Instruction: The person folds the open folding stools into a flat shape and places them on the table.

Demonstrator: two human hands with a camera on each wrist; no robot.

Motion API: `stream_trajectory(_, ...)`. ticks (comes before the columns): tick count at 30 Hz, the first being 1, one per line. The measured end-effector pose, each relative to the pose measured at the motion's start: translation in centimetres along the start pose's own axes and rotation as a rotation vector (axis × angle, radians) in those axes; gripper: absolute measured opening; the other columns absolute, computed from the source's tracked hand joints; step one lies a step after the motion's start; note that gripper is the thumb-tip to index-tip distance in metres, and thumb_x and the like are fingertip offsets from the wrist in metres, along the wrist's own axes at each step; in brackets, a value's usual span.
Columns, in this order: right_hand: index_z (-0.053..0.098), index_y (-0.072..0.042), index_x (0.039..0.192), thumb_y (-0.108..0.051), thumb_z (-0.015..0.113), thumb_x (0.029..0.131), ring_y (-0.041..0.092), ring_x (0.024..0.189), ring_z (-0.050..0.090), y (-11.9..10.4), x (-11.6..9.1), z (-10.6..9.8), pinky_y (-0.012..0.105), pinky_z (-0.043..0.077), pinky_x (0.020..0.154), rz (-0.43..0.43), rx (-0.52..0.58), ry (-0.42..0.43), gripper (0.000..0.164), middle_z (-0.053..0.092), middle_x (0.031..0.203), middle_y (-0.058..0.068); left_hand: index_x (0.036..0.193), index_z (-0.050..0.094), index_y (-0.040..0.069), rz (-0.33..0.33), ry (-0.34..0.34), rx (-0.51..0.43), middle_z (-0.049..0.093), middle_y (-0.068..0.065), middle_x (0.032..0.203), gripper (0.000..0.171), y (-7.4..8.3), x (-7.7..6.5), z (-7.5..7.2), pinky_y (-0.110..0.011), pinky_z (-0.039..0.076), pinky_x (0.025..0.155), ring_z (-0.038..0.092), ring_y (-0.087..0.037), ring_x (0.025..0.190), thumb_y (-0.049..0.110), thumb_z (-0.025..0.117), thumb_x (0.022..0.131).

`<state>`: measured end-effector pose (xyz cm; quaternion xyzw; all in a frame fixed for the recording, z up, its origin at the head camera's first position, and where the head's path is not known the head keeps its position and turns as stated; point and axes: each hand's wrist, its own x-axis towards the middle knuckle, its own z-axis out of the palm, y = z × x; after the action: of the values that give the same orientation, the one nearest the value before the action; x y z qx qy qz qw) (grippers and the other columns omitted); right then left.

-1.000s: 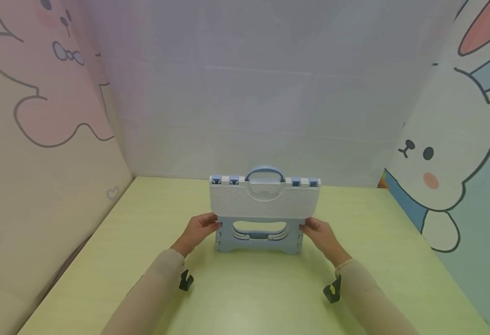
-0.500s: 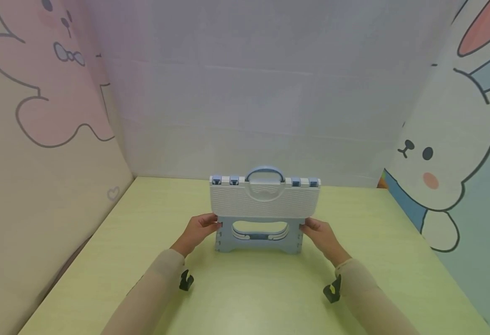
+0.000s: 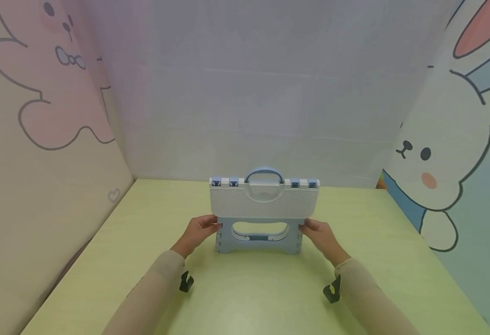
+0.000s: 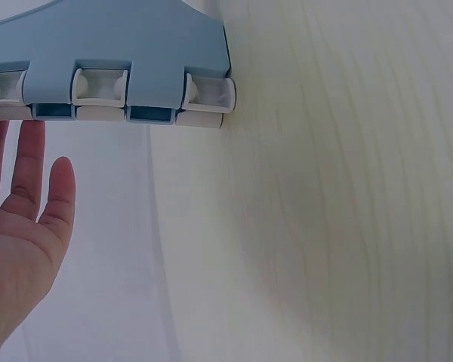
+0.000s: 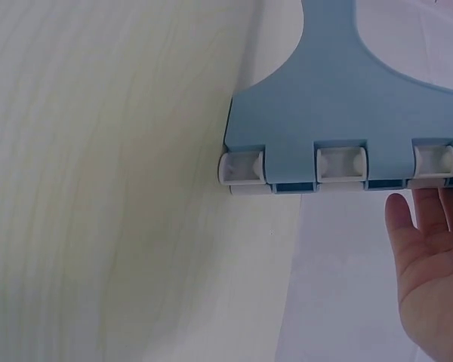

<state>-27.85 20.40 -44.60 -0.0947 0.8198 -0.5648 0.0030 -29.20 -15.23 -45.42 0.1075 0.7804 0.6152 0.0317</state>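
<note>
A folding step stool (image 3: 236, 202) stands folded upright on the table, with its white textured top panel facing me and a blue carry handle above. Below the panel show the pale blue legs (image 3: 258, 246) with an oval cutout. My left hand (image 3: 192, 236) holds the left edge, just under the panel. At the opposite edge, my right hand (image 3: 322, 238) grips at about the same height. Both wrist views show the hinged side of the blue leg (image 4: 121, 53), with some fingers reaching to it; the thumbs and forefingers are out of sight there.
The pale yellow-green table (image 3: 249, 298) extends around the stool. Behind it hangs a plain light wall sheet (image 3: 249, 93). Printed cartoon sheets stand at the left (image 3: 56, 107) and right (image 3: 441, 163). A black clip-like piece (image 3: 332, 289) juts from each sleeve.
The view has tilted and turned very slightly. Both hands and the folding step stool stay where they were.
</note>
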Motion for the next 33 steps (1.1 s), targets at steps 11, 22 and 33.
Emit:
stream_trajectory(11,0.051,0.015,0.125,-0.006,0.054,0.094,0.045,0.123,0.046,0.1,0.0,0.0,0.053,0.037,0.100,-0.004,0.011,-0.007,0.037,0.053,0.127,0.030,0.126,0.056,-0.007,-0.008,0.009,0.000,0.060,-0.023,0.123,0.036,-0.2,0.0,0.0,-0.048,0.044,0.095,0.058,-0.036,0.112,0.004,0.060,0.092)
stream_trajectory(22,0.052,0.013,0.124,-0.008,0.057,0.093,0.042,0.118,0.052,-0.1,0.2,0.0,0.049,0.043,0.097,0.036,0.040,0.027,0.039,0.055,0.124,0.028,0.125,0.054,-0.008,-0.015,0.054,-0.037,0.054,-0.022,0.127,0.035,0.0,0.1,0.5,-0.050,0.039,0.100,0.048,-0.039,0.124,0.002,0.060,0.092)
stream_trajectory(33,0.057,0.013,0.118,-0.006,0.059,0.090,0.042,0.117,0.052,-0.3,0.4,0.1,0.051,0.041,0.098,0.028,0.059,0.063,0.034,0.059,0.119,0.026,0.121,0.057,-0.012,-0.005,0.150,0.011,0.062,-0.025,0.118,0.034,0.0,0.2,1.1,-0.048,0.044,0.096,0.051,-0.040,0.120,-0.002,0.062,0.089)
